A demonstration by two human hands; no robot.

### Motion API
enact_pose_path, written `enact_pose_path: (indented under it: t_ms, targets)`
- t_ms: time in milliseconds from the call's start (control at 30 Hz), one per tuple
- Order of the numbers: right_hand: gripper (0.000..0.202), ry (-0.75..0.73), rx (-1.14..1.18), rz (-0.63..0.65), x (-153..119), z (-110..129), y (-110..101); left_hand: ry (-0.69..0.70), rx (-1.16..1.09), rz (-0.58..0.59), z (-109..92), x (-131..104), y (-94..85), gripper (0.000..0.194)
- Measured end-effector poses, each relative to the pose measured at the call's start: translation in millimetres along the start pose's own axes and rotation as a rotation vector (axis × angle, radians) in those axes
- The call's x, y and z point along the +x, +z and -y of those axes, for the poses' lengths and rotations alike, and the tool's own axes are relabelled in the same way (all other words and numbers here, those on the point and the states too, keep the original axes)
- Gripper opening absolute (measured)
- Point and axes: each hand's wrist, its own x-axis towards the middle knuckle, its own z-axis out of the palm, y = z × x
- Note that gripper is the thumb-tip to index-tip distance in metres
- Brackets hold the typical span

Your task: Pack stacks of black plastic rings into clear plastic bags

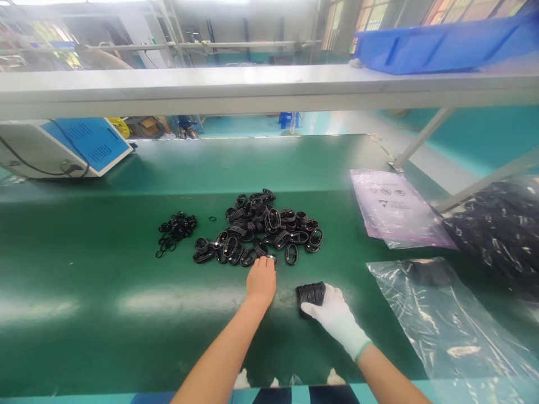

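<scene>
A heap of coiled black cables [269, 221] lies on the green table, several showing metal plug ends. At the near edge of this heap is my bare left hand [261, 278], its fingers curled around one coiled cable [273, 258] that they mostly hide. Nearer and to the right, my right hand [337, 314], in a white glove, grips a row of coiled cables [310, 294] packed side by side. Its thumb is on the near side, and the other fingers are mostly hidden behind the row.
Small black rings [179, 225] form a pile left of the heap. On the right lie a printed pinkish bag [393, 205], a clear plastic bag [455, 320] and bagged black items [501, 230]. A shelf [236, 84] with a blue bin [433, 47] spans above; a blue-and-white machine [88, 143] stands left.
</scene>
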Motion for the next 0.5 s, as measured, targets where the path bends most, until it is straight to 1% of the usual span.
enact_pose_path:
  t_ms: [67,133,200,233,300,400,433,500]
  targets:
    - [0.067,-0.003,0.011,0.001,-1,2,-2,-0.033,0.057,0.026,6,12,-6.0,0.024]
    - [0.068,-0.007,0.025,-0.002,-2,4,-3,-0.038,0.033,0.047,10,13,-6.0,0.022]
    - [0.068,-0.009,0.03,-0.012,-3,5,-3,-0.074,0.012,0.066,11,3,-0.4,0.014]
    - [0.068,-0.008,0.029,-0.017,-3,5,-3,-0.103,-0.045,0.081,10,-5,4.7,0.01]
    - [0.067,-0.012,0.025,-0.024,-2,5,-2,-0.189,-0.295,0.125,5,-26,19.2,0.004]
    - [0.063,-0.017,0.033,-0.014,-1,2,-1,-0.329,-0.79,0.155,-7,-55,44.8,0.01]
    - [0.062,-0.021,0.037,-0.012,-1,1,-1,-0.351,-0.885,0.149,-10,-62,52.0,0.012]
    - [0.062,-0.031,0.042,-0.013,0,-1,0,-0.361,-0.98,0.127,-16,-70,62.1,0.014]
